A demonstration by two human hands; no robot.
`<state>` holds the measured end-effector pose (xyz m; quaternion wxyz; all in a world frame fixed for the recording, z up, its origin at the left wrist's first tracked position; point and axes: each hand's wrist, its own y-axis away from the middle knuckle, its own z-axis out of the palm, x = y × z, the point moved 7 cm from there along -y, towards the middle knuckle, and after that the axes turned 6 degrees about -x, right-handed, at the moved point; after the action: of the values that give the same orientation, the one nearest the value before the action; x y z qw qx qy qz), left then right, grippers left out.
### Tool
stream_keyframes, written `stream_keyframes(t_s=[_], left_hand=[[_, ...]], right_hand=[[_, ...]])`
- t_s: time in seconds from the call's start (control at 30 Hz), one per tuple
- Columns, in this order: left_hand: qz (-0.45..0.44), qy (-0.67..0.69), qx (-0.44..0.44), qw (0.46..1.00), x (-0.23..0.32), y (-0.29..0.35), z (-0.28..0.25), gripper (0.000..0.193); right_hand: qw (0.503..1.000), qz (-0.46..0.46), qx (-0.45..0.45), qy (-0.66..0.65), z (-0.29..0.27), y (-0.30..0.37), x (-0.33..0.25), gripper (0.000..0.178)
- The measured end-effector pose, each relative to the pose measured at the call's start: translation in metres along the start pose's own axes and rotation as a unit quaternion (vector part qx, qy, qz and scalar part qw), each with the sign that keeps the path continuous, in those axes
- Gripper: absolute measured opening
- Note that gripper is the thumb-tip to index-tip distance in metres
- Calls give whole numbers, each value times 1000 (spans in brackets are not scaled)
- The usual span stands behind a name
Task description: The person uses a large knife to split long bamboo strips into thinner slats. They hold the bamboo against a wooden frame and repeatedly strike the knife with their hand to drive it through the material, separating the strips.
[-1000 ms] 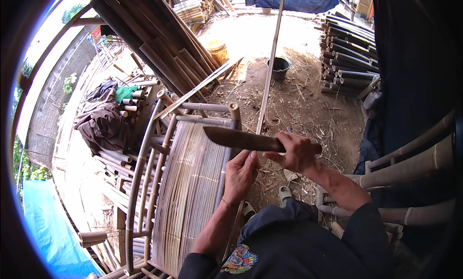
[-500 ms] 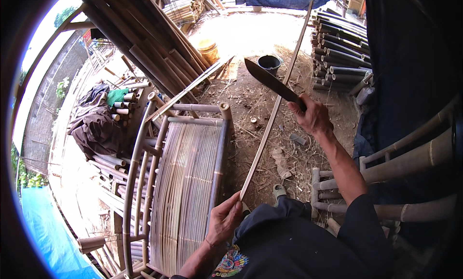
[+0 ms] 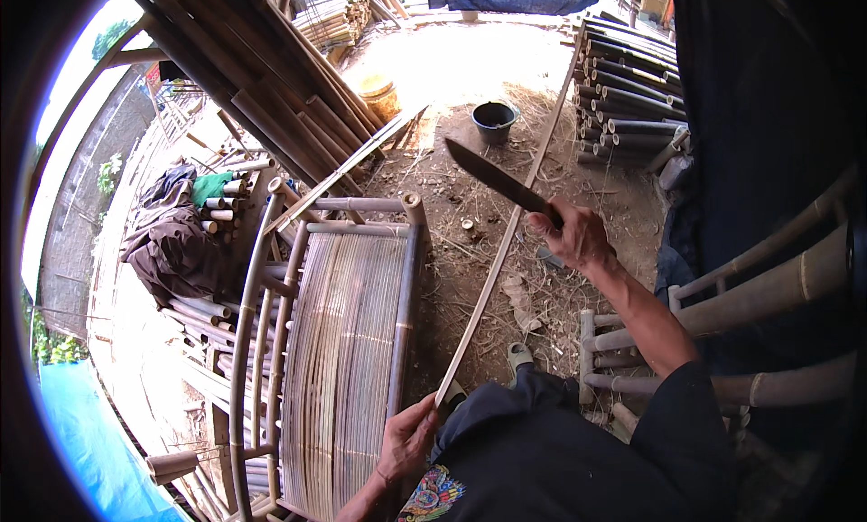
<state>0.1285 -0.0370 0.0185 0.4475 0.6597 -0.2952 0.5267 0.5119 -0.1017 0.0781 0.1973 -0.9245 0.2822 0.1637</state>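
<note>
My left hand (image 3: 409,436) is closed around the near end of a long, thin bamboo strip (image 3: 484,316). The strip slants away to the upper right, past the far side of the yard floor. In my right hand (image 3: 578,236) is a machete (image 3: 492,177) with a dark, broad blade, its tip pointing to the upper left. The blade lies across the line of the strip in this view; whether it touches it I cannot tell. Left of my left hand stands a bamboo bench (image 3: 348,341) with a slatted seat.
A black bucket (image 3: 494,125) stands ahead on the littered dirt floor. Cut bamboo poles (image 3: 632,88) are stacked at the far right, and tall dark poles (image 3: 262,70) lean at upper left. Bamboo furniture (image 3: 750,305) is close on my right. A brown cloth (image 3: 176,251) covers more poles at left.
My right hand and the machete have come slightly down and to the left. My left hand has shifted a little down and left with the strip's end. The whole view has moved slightly.
</note>
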Motion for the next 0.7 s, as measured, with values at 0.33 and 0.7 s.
stream_keyframes(t_s=[0.33, 0.7], left_hand=[[-39, 18, 35, 998, -68, 67, -34, 30], [-18, -103, 153, 983, -146, 162, -94, 43]], right_hand=[[992, 89, 55, 69, -63, -30, 72, 63], [928, 311, 205, -4, -174, -37, 217, 79]])
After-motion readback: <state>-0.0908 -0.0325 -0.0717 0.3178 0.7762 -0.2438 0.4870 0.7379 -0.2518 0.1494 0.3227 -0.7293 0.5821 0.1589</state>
